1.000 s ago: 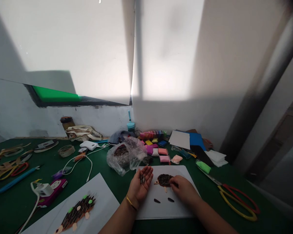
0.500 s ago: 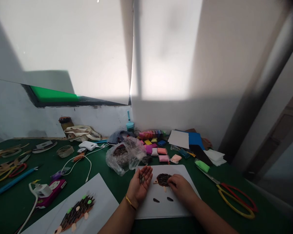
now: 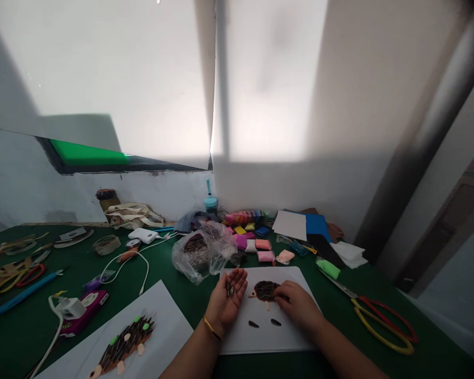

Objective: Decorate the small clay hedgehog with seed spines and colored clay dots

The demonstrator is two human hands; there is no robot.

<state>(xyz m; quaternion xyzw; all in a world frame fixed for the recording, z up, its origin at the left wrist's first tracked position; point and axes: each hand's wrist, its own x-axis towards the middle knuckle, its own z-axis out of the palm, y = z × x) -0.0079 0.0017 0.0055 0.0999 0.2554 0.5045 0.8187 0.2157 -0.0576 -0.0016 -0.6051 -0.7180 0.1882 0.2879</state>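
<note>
My left hand (image 3: pixel 226 300) is palm up and cupped, with a small pile of striped sunflower seeds (image 3: pixel 230 289) in it. My right hand (image 3: pixel 296 302) is pinched at the right end of a small hedgehog figure (image 3: pixel 265 291), on what looks like a dark sunflower seed, partly hidden by the fingers. Dark seeds cover the figure's back; its face and foot are peach-coloured. It lies on a white sheet (image 3: pixel 260 342), where two loose seeds (image 3: pixel 253 324) lie in front of it.
At the lower left, a larger seed hedgehog (image 3: pixel 124 342) lies on another white sheet (image 3: pixel 169 321). A plastic bag of seeds (image 3: pixel 199 250) and coloured clay packets (image 3: pixel 264 245) stand behind my hands. Large scissors (image 3: pixel 383 321) lie right; a power bank (image 3: pixel 89 313), cable and blue pen (image 3: pixel 27 295) left.
My right hand has shifted very slightly right and toward me along the hedgehog's right end. My left hand keeps its place with the seeds.
</note>
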